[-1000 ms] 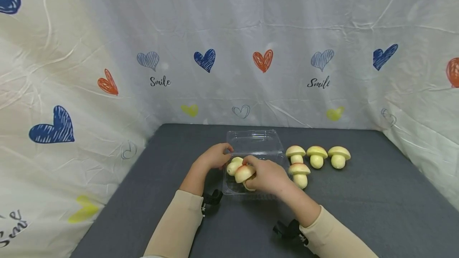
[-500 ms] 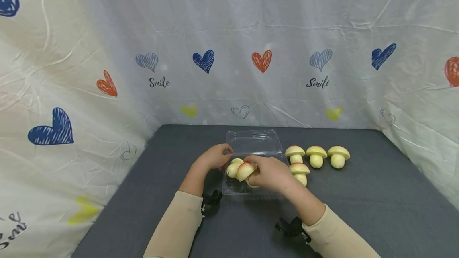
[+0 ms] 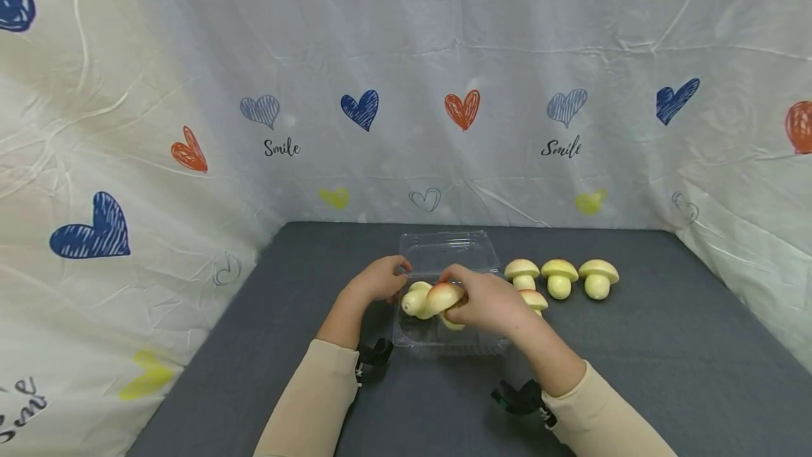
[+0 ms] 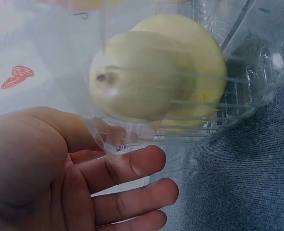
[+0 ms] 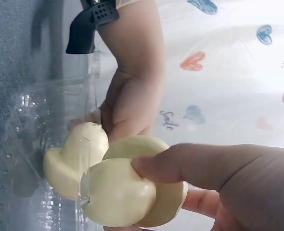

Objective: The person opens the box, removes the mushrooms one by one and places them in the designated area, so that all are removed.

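My right hand (image 3: pixel 488 302) grips a toy mushroom (image 3: pixel 444 296) with a yellow and reddish cap, just over the clear plastic clamshell box (image 3: pixel 406 336). In the right wrist view its pale stem (image 5: pixel 118 192) faces the camera, under the thumb. Another mushroom (image 3: pixel 412 303) lies on its side in the left part of the box; through the plastic, the left wrist view shows its round stem end (image 4: pixel 132 77). My left hand (image 3: pixel 379 278) pinches the box's left rim between thumb and index finger, while the other fingers (image 4: pixel 137 199) stay outside the wall.
Right of the box, several more mushrooms stand upright, among them a far-right mushroom (image 3: pixel 598 278) and a nearer mushroom (image 3: pixel 534 300) partly behind my right hand. The raised lid (image 3: pixel 450 251) leans away at the back. A heart-printed curtain (image 3: pixel 406 161) borders the dark grey table (image 3: pixel 304 281).
My right hand has shifted slightly right and up with the mushroom, whose cap has moved away from the left side. My left hand has kept its place at the box rim.
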The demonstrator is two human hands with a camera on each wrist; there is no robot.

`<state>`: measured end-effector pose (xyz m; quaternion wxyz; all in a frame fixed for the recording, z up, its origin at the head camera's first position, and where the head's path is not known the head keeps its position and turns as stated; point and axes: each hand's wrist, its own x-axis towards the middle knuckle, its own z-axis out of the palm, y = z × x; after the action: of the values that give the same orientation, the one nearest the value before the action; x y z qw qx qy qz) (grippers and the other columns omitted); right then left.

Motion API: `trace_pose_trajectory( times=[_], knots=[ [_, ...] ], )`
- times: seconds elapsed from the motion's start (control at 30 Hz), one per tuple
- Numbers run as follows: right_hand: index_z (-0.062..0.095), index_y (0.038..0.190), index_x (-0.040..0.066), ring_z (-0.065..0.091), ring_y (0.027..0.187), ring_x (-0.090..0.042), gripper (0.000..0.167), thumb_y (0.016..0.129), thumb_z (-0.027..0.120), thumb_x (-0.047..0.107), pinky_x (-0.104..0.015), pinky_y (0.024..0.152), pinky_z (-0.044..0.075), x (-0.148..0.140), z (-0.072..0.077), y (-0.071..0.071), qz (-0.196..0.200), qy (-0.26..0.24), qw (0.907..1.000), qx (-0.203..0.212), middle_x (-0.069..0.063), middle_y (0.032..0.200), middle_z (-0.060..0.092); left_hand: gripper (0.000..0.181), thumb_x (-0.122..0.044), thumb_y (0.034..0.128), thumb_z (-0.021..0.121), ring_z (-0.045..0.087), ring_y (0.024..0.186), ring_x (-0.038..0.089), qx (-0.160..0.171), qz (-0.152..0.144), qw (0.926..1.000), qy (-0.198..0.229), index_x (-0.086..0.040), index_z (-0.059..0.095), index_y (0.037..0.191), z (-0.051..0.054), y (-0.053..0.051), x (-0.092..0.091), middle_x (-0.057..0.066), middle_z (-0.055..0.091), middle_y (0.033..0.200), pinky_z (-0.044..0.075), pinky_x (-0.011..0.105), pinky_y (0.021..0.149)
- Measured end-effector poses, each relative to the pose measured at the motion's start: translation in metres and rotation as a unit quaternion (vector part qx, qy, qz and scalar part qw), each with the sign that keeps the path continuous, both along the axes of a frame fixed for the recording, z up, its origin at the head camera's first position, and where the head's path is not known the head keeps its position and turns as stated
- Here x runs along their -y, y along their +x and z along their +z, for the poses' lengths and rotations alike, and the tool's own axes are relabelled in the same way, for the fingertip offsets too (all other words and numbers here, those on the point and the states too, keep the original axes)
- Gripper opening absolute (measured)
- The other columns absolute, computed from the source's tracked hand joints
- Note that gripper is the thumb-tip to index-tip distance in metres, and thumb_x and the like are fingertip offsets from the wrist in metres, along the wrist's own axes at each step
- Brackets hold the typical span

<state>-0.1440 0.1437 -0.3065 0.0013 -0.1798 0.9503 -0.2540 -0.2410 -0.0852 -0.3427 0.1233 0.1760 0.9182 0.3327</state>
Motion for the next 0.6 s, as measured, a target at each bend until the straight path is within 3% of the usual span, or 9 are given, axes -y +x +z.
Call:
trace_pose_trajectory(
  times=[0.2,0.6],
  knots=[
    [0.059,0.128,0.022,0.050,0.055,-0.016,0.050,0.083,0.080,0.020,-0.033,0.054,0.039,-0.003,0.005,0.001,0.000,-0.006,1.0000,0.007,0.003,0.068,0.060,0.033,-0.014,0.1087,0.050,0.064,0.064,0.028,0.000,0.003,1.0000,-0.002,-0.004,0.057,0.139,0.001,0.001,0.000,0.013,0.068,0.081,0.046,0.035,0.058],
    [0.053,0.123,0.021,0.054,0.054,-0.019,0.047,0.085,0.080,0.023,-0.035,0.052,0.042,-0.015,0.018,0.003,-0.007,-0.040,0.9991,0.014,0.000,0.072,0.063,0.033,-0.013,0.1084,0.051,0.064,0.063,0.027,-0.001,0.000,1.0000,0.001,-0.003,0.057,0.139,0.000,0.001,0.000,0.011,0.067,0.078,0.047,0.035,0.059]
  ],
)
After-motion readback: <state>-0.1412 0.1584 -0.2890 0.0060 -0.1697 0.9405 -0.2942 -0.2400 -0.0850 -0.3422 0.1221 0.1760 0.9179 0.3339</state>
